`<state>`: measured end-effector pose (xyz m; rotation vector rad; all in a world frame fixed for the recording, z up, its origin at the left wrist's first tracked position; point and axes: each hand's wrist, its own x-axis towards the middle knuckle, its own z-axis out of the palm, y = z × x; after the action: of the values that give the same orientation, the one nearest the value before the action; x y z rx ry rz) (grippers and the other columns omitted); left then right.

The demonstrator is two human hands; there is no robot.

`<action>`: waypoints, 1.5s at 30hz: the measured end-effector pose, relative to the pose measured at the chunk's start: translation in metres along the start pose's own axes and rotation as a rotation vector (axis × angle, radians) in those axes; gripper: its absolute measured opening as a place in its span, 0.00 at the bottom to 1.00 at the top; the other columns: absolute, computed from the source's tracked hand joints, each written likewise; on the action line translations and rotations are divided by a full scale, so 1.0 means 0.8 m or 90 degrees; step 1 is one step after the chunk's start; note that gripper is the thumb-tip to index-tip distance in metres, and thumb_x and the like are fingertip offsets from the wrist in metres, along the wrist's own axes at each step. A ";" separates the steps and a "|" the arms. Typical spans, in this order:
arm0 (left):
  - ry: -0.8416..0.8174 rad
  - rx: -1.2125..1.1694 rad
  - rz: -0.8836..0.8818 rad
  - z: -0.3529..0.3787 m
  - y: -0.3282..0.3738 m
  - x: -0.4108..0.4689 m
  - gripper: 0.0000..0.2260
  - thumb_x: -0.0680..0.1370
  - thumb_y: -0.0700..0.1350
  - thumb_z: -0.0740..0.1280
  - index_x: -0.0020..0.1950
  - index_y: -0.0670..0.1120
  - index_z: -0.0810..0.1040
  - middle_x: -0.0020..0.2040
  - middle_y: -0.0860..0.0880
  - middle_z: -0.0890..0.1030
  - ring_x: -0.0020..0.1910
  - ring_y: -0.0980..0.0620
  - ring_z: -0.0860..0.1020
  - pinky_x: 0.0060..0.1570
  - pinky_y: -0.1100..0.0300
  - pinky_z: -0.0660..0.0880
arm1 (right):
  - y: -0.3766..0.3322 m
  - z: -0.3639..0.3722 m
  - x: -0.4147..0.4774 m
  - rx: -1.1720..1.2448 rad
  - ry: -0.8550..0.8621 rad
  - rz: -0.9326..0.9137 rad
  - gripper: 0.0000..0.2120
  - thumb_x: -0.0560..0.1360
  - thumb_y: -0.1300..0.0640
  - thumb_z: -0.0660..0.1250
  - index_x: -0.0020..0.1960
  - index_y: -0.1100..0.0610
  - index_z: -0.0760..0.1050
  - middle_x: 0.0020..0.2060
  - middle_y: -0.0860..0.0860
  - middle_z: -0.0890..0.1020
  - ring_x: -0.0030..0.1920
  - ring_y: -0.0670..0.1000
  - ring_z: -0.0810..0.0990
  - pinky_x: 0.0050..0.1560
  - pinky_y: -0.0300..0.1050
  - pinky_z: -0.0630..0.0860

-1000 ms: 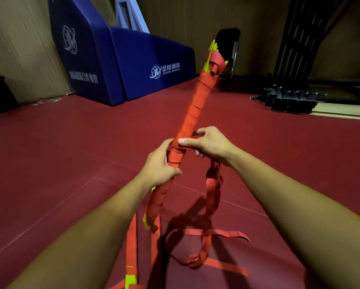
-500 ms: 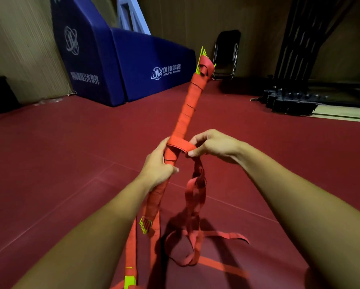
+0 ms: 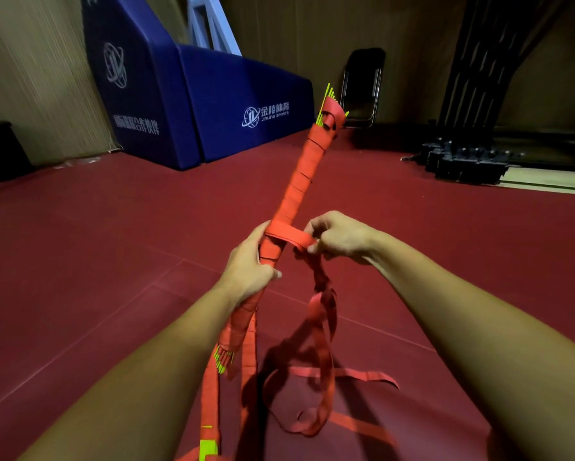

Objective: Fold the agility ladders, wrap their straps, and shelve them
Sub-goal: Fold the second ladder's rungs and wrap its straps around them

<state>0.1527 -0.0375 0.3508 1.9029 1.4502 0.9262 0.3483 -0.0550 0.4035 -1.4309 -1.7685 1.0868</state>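
A: What is the room looking like?

B: A dark red sports floor is spreading out to wood-panelled walls. A big blue padded block with white lettering is standing at the back left, a black folding chair is leaning by the far wall, and a black metal rack is sitting at the right.

A: Any bin or shelf holding things?

B: I am not making out any container with contents; the rack is too dark to read.

A: Where is the ladder?

B: The folded agility ladder is being held up as a tight bundle, tilting away and to the right, its yellow-green rung ends poking out at the top and at the bottom. Orange strap is already winding around most of its length.

A: And the hands?

B: The left hand is gripping the bundle around its middle, fingers closed on it, forearm reaching up from the lower left. The right hand is pinching the loose strap just beside the bundle, pulling a flat turn across it. Below that hand the strap is hanging in twisted loops and trailing onto the floor. Another orange band is dangling under the left forearm.
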 end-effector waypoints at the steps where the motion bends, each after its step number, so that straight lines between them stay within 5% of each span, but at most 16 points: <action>1: 0.000 0.001 -0.001 0.000 0.000 0.000 0.43 0.65 0.36 0.78 0.74 0.61 0.67 0.45 0.53 0.79 0.44 0.51 0.76 0.46 0.59 0.74 | -0.001 0.002 0.001 0.008 0.031 -0.029 0.16 0.72 0.77 0.60 0.39 0.58 0.77 0.37 0.57 0.83 0.29 0.44 0.75 0.26 0.34 0.67; 4: 0.004 -0.003 -0.011 0.001 0.000 0.001 0.43 0.64 0.36 0.78 0.74 0.61 0.68 0.42 0.54 0.78 0.41 0.51 0.76 0.44 0.59 0.74 | 0.001 0.005 0.002 0.056 0.071 -0.071 0.16 0.70 0.77 0.58 0.40 0.57 0.76 0.40 0.60 0.83 0.33 0.47 0.75 0.30 0.37 0.67; 10: -0.003 -0.030 -0.014 0.005 -0.004 0.004 0.43 0.63 0.36 0.78 0.73 0.62 0.68 0.45 0.54 0.80 0.41 0.52 0.76 0.43 0.59 0.75 | -0.006 0.003 -0.005 0.290 -0.020 0.039 0.08 0.77 0.68 0.59 0.47 0.58 0.74 0.39 0.55 0.80 0.38 0.48 0.82 0.28 0.34 0.73; 16: -0.013 -0.025 -0.016 0.006 -0.002 0.004 0.45 0.64 0.35 0.78 0.74 0.63 0.66 0.45 0.53 0.79 0.40 0.53 0.75 0.41 0.62 0.71 | -0.012 -0.001 -0.009 0.302 -0.086 0.028 0.07 0.78 0.70 0.62 0.47 0.59 0.72 0.39 0.58 0.85 0.35 0.45 0.84 0.29 0.31 0.74; 22: -0.016 -0.033 -0.010 0.008 -0.004 0.005 0.45 0.63 0.35 0.78 0.73 0.64 0.67 0.52 0.53 0.83 0.47 0.52 0.79 0.47 0.58 0.79 | -0.011 -0.003 -0.010 0.331 -0.137 0.036 0.08 0.81 0.70 0.56 0.48 0.61 0.69 0.54 0.66 0.83 0.54 0.58 0.84 0.33 0.33 0.78; 28: -0.015 -0.009 -0.013 0.005 0.001 0.003 0.43 0.65 0.36 0.78 0.73 0.64 0.66 0.43 0.55 0.78 0.37 0.58 0.75 0.37 0.64 0.70 | -0.002 0.000 0.000 0.213 -0.089 0.026 0.07 0.81 0.72 0.55 0.54 0.62 0.66 0.42 0.62 0.82 0.39 0.52 0.83 0.36 0.39 0.81; 32: -0.024 -0.059 -0.031 0.008 0.002 0.002 0.40 0.64 0.34 0.75 0.68 0.64 0.68 0.42 0.50 0.79 0.37 0.50 0.76 0.39 0.58 0.75 | 0.003 0.008 0.011 0.083 0.009 -0.025 0.07 0.81 0.71 0.58 0.57 0.66 0.69 0.37 0.58 0.79 0.28 0.46 0.78 0.32 0.37 0.79; 38: -0.134 -0.216 -0.066 0.005 0.006 0.003 0.34 0.66 0.24 0.65 0.60 0.59 0.72 0.40 0.42 0.75 0.35 0.48 0.74 0.36 0.54 0.73 | 0.007 0.004 0.004 0.195 0.007 -0.006 0.12 0.78 0.64 0.68 0.60 0.58 0.73 0.37 0.55 0.80 0.34 0.48 0.77 0.29 0.37 0.71; 45: -0.203 -0.195 -0.062 -0.002 0.006 0.004 0.27 0.63 0.33 0.65 0.58 0.57 0.75 0.36 0.46 0.75 0.34 0.50 0.73 0.32 0.60 0.70 | 0.011 -0.001 -0.002 0.170 0.028 -0.002 0.16 0.72 0.58 0.76 0.55 0.54 0.74 0.33 0.55 0.80 0.30 0.49 0.75 0.27 0.38 0.63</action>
<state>0.1545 -0.0358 0.3560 1.6493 1.1317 0.7139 0.3532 -0.0557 0.3963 -1.2791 -1.5289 1.2290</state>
